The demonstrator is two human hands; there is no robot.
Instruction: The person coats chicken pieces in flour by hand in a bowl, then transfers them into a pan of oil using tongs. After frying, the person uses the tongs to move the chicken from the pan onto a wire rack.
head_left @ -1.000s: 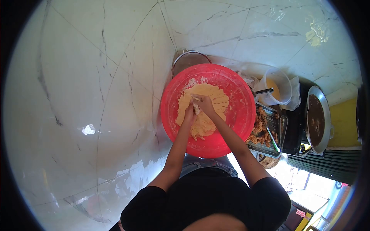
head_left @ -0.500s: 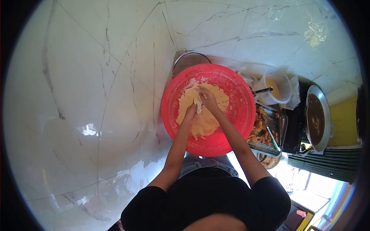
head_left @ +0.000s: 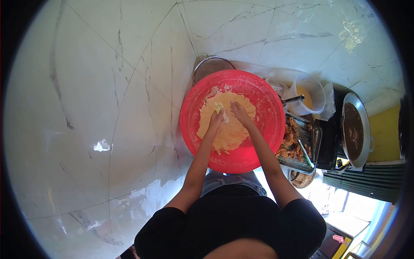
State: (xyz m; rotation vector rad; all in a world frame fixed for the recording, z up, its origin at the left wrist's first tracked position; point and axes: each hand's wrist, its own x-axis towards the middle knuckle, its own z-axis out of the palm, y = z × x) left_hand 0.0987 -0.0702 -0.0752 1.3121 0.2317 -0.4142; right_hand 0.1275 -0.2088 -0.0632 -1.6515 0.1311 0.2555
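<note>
floor: you are standing over a white tiled floor with grey marble veins [head_left: 86, 108]; it fills the left and upper parts of the frame.
basin: a round red plastic basin [head_left: 263, 129] sits at the centre of the frame, just above your lap.
mixture: a heap of pale yellow crumbly flour mixture [head_left: 228, 136] lies in the left-middle part of the basin, under both your hands.
pan: a round metal pan with dark brown contents [head_left: 354, 131] stands at the right edge, well apart from the basin.
tray: a rectangular metal tray of brown fried pieces [head_left: 295, 144] lies just beside the basin's right rim.
tub: a white plastic tub of orange liquid [head_left: 308, 97] stands to the upper right of the basin.
left hand: your left hand [head_left: 214, 121] has its fingers curled on a small pale lump of dough [head_left: 219, 107] at the top of the heap.
right hand: your right hand [head_left: 239, 111] is just right of the left, fingertips on the mixture; you cannot tell how far open it is.
</note>
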